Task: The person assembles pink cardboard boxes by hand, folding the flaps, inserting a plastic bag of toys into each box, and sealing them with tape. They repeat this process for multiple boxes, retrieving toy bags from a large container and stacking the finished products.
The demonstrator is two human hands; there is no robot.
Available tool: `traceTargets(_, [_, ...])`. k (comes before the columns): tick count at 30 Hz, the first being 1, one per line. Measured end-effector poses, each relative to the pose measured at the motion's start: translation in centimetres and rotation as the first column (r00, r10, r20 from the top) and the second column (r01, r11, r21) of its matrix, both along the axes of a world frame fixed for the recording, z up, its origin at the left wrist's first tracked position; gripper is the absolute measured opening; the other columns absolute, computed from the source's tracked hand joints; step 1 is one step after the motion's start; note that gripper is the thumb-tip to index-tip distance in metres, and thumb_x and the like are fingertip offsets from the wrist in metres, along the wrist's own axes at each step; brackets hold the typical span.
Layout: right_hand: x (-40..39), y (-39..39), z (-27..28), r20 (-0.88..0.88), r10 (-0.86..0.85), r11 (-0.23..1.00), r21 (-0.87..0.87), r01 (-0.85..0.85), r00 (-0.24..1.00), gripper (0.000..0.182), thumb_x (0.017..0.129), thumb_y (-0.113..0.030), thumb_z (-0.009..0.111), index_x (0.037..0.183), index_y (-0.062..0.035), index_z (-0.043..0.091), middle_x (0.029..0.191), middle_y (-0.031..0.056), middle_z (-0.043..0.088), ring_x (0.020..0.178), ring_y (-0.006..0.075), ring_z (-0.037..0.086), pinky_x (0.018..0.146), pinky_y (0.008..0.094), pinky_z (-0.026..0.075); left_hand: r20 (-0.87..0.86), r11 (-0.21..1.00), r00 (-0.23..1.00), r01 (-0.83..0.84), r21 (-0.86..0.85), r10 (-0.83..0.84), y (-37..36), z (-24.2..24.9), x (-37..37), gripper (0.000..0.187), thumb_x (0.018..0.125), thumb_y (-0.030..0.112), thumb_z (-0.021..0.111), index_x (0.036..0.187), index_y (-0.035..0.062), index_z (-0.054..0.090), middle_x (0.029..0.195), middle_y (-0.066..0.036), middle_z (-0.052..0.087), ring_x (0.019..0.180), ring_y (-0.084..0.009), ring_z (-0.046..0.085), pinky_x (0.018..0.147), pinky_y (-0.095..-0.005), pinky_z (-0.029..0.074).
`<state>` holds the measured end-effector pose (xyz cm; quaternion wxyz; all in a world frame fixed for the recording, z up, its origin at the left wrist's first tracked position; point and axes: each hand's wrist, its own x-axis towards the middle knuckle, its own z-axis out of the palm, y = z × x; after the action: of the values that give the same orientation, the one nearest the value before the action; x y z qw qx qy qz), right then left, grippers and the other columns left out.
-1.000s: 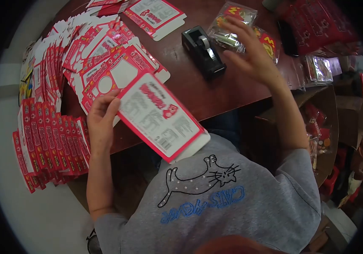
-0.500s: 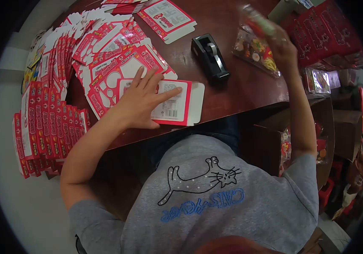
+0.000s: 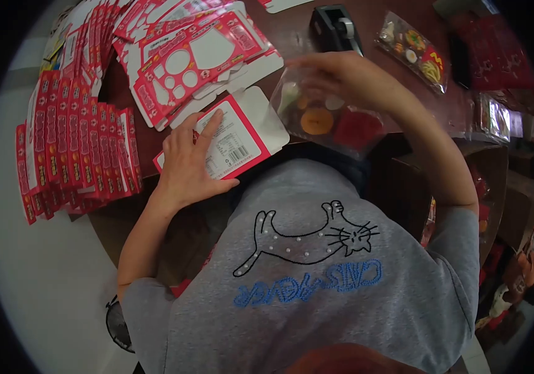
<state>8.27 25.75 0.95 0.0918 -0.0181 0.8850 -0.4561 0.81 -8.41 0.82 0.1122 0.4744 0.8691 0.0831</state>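
My left hand (image 3: 186, 165) grips a flat pink-and-white cardboard box (image 3: 233, 146) at the table's near edge, fingers across its printed face and thumb along its near side. The box's white end flap (image 3: 261, 115) stands open toward the right. My right hand (image 3: 357, 78), blurred by motion, holds a clear plastic bag of colourful toy food pieces (image 3: 317, 118) just right of that flap. Its fingertips are smeared. Another clear bag of toy food (image 3: 413, 50) lies farther back on the right.
Pink die-cut cards (image 3: 195, 59) lie piled behind the box. A row of pink boxes (image 3: 80, 143) stands at the left. The black tape dispenser (image 3: 335, 28) is at the back. More clear packets (image 3: 491, 118) and dark red boxes (image 3: 497, 56) sit at the right.
My right hand has brought a bag of toy food from the back right toward the box. My left hand has turned the box, raising its flap end away from me. The view has shifted.
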Motion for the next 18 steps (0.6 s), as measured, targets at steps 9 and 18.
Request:
traceTargets(9, [-4.6, -8.3, -5.8, -0.497, 0.292, 0.860, 0.511, 0.004, 0.817, 0.046, 0.092, -0.032, 0.068, 0.136, -0.0193, 0.060, 0.154, 0.0126, 0.044, 0.144, 0.0348, 0.038, 0.113, 0.0497, 0.037, 0.075, 0.996, 0.993, -0.091, 0.001, 0.091, -4.1, -2.1, 0.4, 0.118, 0.057, 0.047, 0.089, 0.157, 0.0171, 0.034, 0.146, -0.021, 0.037, 0.131, -0.0404, 0.039, 0.107, -0.0524, 0.033])
traceTargets(18, [0.2, -10.2, -7.4, -0.456, 0.207, 0.790, 0.600, 0.127, 0.865, 0.044, 0.095, -0.040, 0.061, 0.137, -0.0245, 0.060, 0.146, 0.0027, 0.053, 0.141, 0.0313, 0.042, 0.117, 0.0637, 0.023, 0.057, 0.986, 0.990, -0.136, 0.095, 0.131, -3.5, -2.2, 0.3, 0.113, 0.058, 0.043, 0.088, 0.154, 0.0130, 0.038, 0.146, -0.019, 0.038, 0.132, -0.0391, 0.039, 0.108, -0.0514, 0.032])
